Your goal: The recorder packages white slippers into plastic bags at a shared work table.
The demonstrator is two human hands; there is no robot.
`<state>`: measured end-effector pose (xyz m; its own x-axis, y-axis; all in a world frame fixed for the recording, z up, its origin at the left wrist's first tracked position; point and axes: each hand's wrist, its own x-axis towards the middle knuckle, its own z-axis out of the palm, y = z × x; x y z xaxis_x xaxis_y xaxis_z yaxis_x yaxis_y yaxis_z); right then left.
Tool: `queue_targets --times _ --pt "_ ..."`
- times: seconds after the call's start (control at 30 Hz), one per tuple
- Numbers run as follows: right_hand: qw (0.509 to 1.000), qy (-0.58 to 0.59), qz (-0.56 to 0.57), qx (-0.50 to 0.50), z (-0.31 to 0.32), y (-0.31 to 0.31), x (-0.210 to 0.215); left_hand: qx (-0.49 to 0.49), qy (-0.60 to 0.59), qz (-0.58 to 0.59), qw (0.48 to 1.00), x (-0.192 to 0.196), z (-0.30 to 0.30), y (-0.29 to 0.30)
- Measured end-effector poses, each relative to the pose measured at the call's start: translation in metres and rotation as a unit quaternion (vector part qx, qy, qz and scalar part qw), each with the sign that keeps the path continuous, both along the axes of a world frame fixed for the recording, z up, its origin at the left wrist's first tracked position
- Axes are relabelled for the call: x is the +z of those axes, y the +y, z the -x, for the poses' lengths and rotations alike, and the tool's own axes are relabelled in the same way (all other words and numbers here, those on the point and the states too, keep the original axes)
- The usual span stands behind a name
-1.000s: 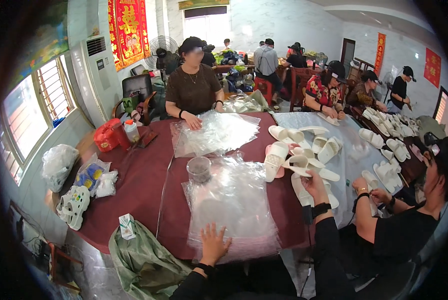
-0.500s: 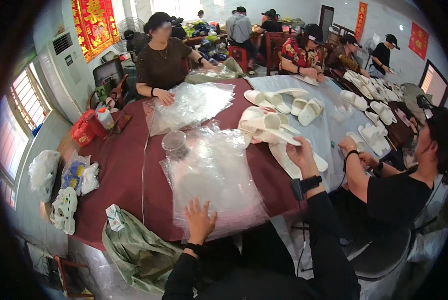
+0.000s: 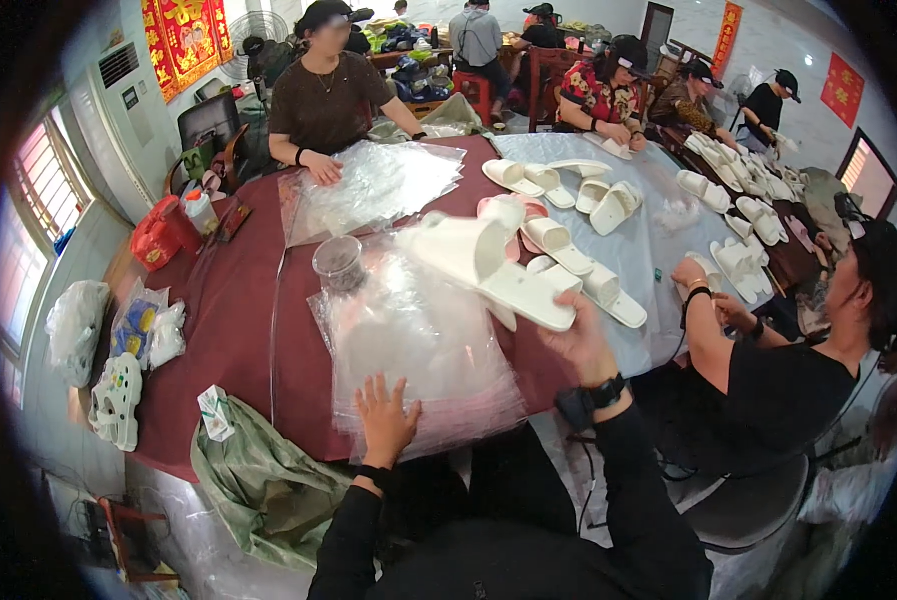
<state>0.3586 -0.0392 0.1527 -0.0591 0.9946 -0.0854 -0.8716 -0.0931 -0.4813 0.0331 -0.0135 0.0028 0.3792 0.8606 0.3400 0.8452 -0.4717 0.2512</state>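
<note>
Slippers (image 3: 464, 255), white, with a second sole just showing below the first, are in my right hand (image 3: 581, 345), thumb and fingers closed on the heel end. They are above the far right corner of a pile of clear plastic bags (image 3: 419, 350). My left hand (image 3: 387, 418) is flat on that pile by its near edge, fingers spread, gripping nothing. A clear round tub (image 3: 340, 262) sits at the pile's far left corner. The bags lie at the near edge of the table (image 3: 239, 340), on its dark red cover. To their right are more white slippers (image 3: 609, 290), some on a pale sheet (image 3: 654, 270). Toward the far edge, a co-worker's hand (image 3: 323, 167) touches a second bag pile (image 3: 384, 185). Near the left edge lies a white clog (image 3: 117, 405).
</note>
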Motion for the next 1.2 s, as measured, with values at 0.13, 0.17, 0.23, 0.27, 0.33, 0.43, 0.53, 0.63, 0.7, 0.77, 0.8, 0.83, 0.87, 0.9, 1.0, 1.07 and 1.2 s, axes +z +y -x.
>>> queue_targets --times 0.13,0.17,0.23,0.27,0.33,0.43,0.53,0.63,0.7,0.77,0.8,0.83,0.87,0.9,1.0,1.07,1.2 --pt "0.991 -0.076 0.077 0.075 0.054 -0.017 -0.036 -0.006 -0.008 -0.013 1.0 -0.001 -0.003 0.001" --pt "0.987 -0.076 0.086 0.11 0.067 -0.017 -0.057 -0.001 -0.006 -0.01 1.0 -0.004 -0.001 0.002" --pt "0.967 -0.175 0.098 0.156 0.09 -0.022 -0.086 -0.019 0.007 0.03 0.999 -0.009 0.001 0.006" --pt "0.955 -0.211 0.11 0.175 0.098 -0.023 -0.101 -0.016 0.008 0.032 0.999 -0.012 0.0 0.007" --pt "0.941 -0.232 0.153 0.193 0.113 -0.028 -0.097 -0.053 -0.05 -0.043 0.996 -0.017 0.003 0.008" --pt "0.946 -0.219 0.164 0.173 0.115 -0.031 -0.089 -0.028 0.005 -0.029 0.999 -0.024 0.006 0.007" --pt "0.882 -0.465 0.074 0.005 0.084 -0.026 -0.109 -0.043 0.008 0.066 0.997 -0.011 0.001 0.013" --pt "0.813 -0.576 0.069 -0.044 0.062 -0.016 -0.103 -0.113 -0.082 0.14 0.98 -0.011 0.014 0.027" --pt "0.666 -0.74 0.072 -0.06 0.071 -0.013 -0.071 -0.139 -0.077 0.119 0.98 -0.017 0.028 0.032" --pt "0.506 -0.854 0.013 -0.117 0.074 -0.005 -0.078 -0.161 -0.07 0.098 0.98 -0.02 0.038 0.031" --pt "0.506 -0.855 0.005 -0.114 0.076 -0.001 -0.081 -0.165 -0.064 0.07 0.982 -0.018 0.037 0.03" --pt "0.495 -0.863 -0.056 -0.08 0.079 0.003 -0.084 -0.166 -0.056 0.042 0.984 -0.015 0.037 0.028" --pt "0.481 -0.868 -0.117 -0.046 0.082 0.009 -0.087 -0.156 -0.057 0.039 0.985 -0.014 0.035 0.026" --pt "0.518 -0.844 -0.138 0.001 0.08 0.018 -0.095 -0.137 -0.033 0.029 0.99 -0.011 0.028 0.022" --pt "0.48 -0.832 -0.256 0.11 0.092 0.054 -0.118 -0.106 0.008 0.021 0.994 -0.02 0.037 0.011" --pt "0.54 -0.783 -0.286 0.113 0.094 0.065 -0.124 -0.119 0.011 0.029 0.992 -0.023 0.032 0.011" --pt "0.665 -0.705 -0.141 0.199 0.108 0.073 -0.118 -0.102 -0.017 0.039 0.994 -0.024 0.034 0.01"
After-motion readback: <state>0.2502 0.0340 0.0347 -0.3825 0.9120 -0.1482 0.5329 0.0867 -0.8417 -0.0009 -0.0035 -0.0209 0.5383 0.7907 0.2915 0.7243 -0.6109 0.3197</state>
